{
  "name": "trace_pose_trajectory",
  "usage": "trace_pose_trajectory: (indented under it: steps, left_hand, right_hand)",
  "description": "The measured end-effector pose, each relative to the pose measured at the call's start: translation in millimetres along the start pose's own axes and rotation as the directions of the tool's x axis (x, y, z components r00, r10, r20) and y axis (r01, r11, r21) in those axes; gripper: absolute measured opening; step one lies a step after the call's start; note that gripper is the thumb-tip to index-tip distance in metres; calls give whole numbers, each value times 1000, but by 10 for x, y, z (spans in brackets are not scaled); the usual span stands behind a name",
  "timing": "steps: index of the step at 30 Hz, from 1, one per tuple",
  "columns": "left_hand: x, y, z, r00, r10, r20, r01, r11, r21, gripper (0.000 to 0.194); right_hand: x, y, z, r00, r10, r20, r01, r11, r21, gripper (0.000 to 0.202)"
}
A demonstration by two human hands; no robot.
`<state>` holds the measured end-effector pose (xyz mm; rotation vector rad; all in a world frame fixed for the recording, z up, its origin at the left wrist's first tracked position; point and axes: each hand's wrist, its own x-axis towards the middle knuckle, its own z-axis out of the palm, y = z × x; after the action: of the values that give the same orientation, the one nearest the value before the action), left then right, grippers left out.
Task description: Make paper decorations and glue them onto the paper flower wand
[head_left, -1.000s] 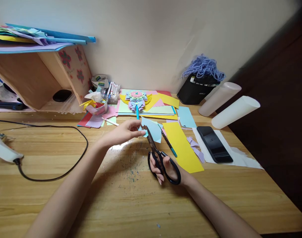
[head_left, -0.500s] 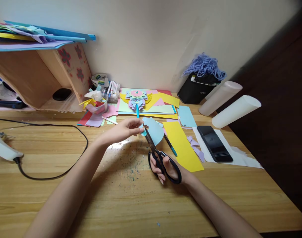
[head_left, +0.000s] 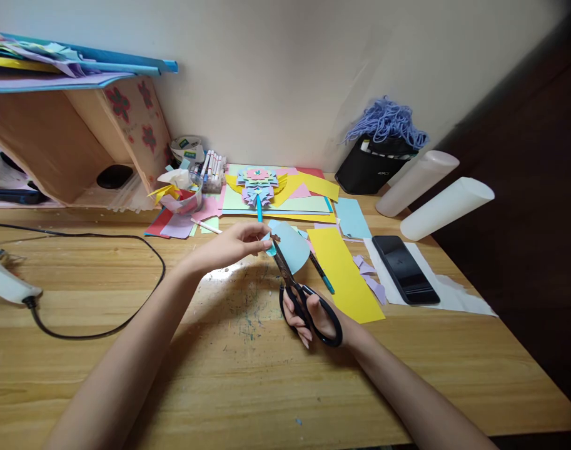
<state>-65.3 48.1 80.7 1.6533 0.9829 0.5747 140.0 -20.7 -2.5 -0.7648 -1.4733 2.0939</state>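
Note:
Between thumb and fingers, my left hand [head_left: 241, 245] pinches the edge of a light blue paper piece [head_left: 292, 245] with a rounded outline. My right hand [head_left: 308, 315] is wrapped in the black handles of a pair of scissors [head_left: 289, 281]. The blades point up and left, with their tips at the paper beside my left fingertips. Behind lies a layered paper flower [head_left: 258, 178] on a blue stem. A dark pen with a teal end [head_left: 323, 275] lies right of the scissors, against a yellow paper sheet [head_left: 346, 275].
A phone [head_left: 406, 270] lies on white paper at the right, before two white cylinders [head_left: 447, 208]. A black pouch [head_left: 372, 165] holding blue yarn stands behind. At the left are a cardboard box [head_left: 139, 137], a tub of scraps [head_left: 184, 197] and a black cable [head_left: 161, 281].
The view has shifted very slightly. Both hands, the scissors and the light blue paper hold nearly the same positions.

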Motion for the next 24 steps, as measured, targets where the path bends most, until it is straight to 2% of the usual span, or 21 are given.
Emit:
trace_pose_trajectory:
  steps: [11, 17, 24]
  left_hand:
    - [14, -27, 21, 999, 35, -38, -35, 999, -1, 18]
    - [22, -51, 36, 998, 64, -13, -64, 998, 23, 16]
    - [4, -23, 23, 999, 42, 18, -43, 995, 93, 20]
  right_hand:
    - [-15, 10, -15, 1000, -29, -7, 29, 999, 20, 70]
    - [31, 107, -36, 998, -55, -1, 55, 995, 82, 75]
    - [23, 63, -15, 999, -35, -1, 35, 997, 71, 74]
